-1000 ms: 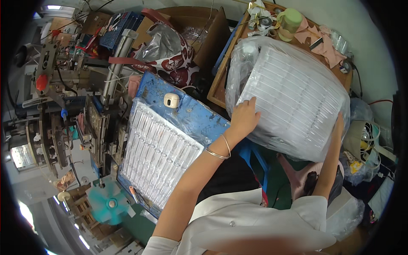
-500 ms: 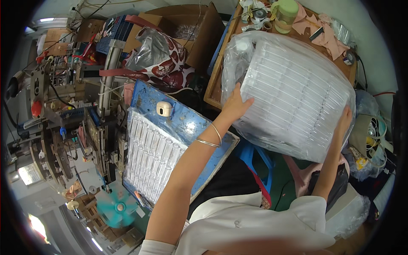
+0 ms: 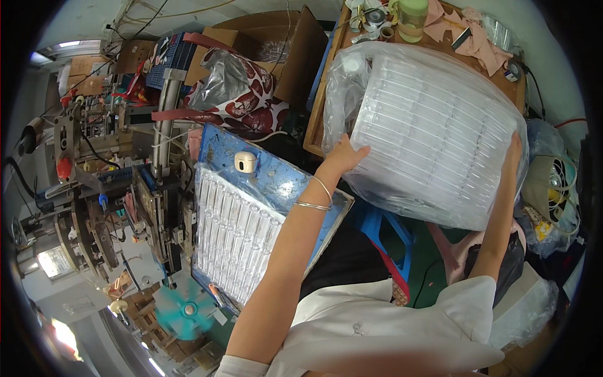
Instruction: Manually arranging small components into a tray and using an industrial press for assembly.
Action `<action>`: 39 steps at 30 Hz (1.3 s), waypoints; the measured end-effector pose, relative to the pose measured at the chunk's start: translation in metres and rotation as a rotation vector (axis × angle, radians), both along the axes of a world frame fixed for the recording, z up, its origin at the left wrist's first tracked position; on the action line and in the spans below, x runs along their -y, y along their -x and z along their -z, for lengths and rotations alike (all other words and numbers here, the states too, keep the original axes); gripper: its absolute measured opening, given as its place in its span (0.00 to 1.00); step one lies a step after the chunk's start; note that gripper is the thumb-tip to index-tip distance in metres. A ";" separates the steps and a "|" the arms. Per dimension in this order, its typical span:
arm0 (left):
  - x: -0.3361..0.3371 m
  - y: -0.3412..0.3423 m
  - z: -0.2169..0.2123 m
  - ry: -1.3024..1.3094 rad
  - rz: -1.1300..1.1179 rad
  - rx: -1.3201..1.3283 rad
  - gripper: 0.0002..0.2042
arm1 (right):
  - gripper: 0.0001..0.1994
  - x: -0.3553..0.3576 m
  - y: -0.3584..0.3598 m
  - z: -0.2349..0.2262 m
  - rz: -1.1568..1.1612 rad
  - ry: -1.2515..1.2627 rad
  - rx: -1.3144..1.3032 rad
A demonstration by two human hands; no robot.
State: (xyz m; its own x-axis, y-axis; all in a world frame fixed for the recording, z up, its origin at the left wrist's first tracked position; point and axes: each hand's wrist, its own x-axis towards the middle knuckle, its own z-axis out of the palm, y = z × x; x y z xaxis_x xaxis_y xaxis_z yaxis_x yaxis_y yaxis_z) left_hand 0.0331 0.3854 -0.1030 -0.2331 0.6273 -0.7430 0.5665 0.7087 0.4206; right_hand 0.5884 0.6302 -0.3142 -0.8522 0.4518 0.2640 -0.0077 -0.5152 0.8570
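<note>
A clear plastic bag wraps a stack of ribbed, clear plastic trays, which lies tilted on the wooden table at the right. My left hand grips the stack's left edge, thumb over the upper face and the other fingers partly hidden. On the opposite edge, my right hand presses against the film, its fingers partly out of sight. Left of my left forearm, a similar clear ribbed tray rests on a worn blue board. A small cream earphone case sits on that board.
The wooden table carries a green-lidded jar, tape rolls and pink cloth scraps. Metal machinery and a teal fan stand left. Behind the board are a patterned bag and an open carton. A blue stool stands below.
The view has turned slightly. My right hand has moved a little farther up the stack's right edge. Both hands stay on the bagged trays, which have shifted slightly away from me.
</note>
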 end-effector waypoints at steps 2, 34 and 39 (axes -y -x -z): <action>-0.001 0.006 0.000 0.017 -0.036 -0.025 0.44 | 0.25 0.019 0.028 -0.007 -0.046 0.263 -0.775; -0.003 0.006 -0.017 0.112 -0.447 0.357 0.29 | 0.38 0.069 0.137 -0.181 -0.122 1.454 -3.370; -0.007 0.007 -0.020 0.049 -0.493 0.443 0.29 | 0.36 0.069 0.144 -0.183 -0.087 1.362 -3.389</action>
State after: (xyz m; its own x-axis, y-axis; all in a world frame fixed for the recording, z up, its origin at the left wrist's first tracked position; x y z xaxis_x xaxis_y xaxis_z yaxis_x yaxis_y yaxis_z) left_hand 0.0264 0.3920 -0.0825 -0.1500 0.4883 -0.8597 -0.0482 0.8649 0.4997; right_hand 0.4446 0.5612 -0.1311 0.1097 0.8581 -0.5016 -0.0715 -0.4965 -0.8651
